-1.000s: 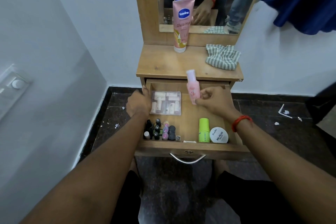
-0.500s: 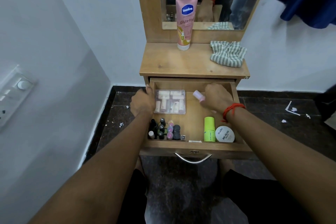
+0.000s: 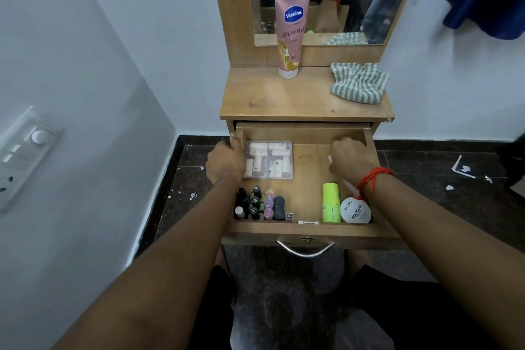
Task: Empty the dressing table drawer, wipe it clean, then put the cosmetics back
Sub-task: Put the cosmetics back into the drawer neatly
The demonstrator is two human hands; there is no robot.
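The wooden drawer [image 3: 306,231] stands pulled open. My left hand [image 3: 225,162] grips its left wall. My right hand [image 3: 352,159] is low inside at the back right, fingers curled over a pink bottle [image 3: 349,187]; only slivers of the bottle show under the hand and wrist. In the drawer lie a clear case of small tubes [image 3: 268,160], several nail polish bottles [image 3: 260,204], a green tube [image 3: 331,203] and a white nail polish remover jar [image 3: 355,210].
On the tabletop [image 3: 284,99] a pink Vaseline tube [image 3: 292,28] stands against the mirror and a striped cloth [image 3: 358,82] lies at the right. A white wall with a switch panel [image 3: 25,148] is close on the left. The floor is dark stone.
My right hand carried the pink bottle from above the drawer down into its back right part. My left hand stayed on the drawer's left wall.
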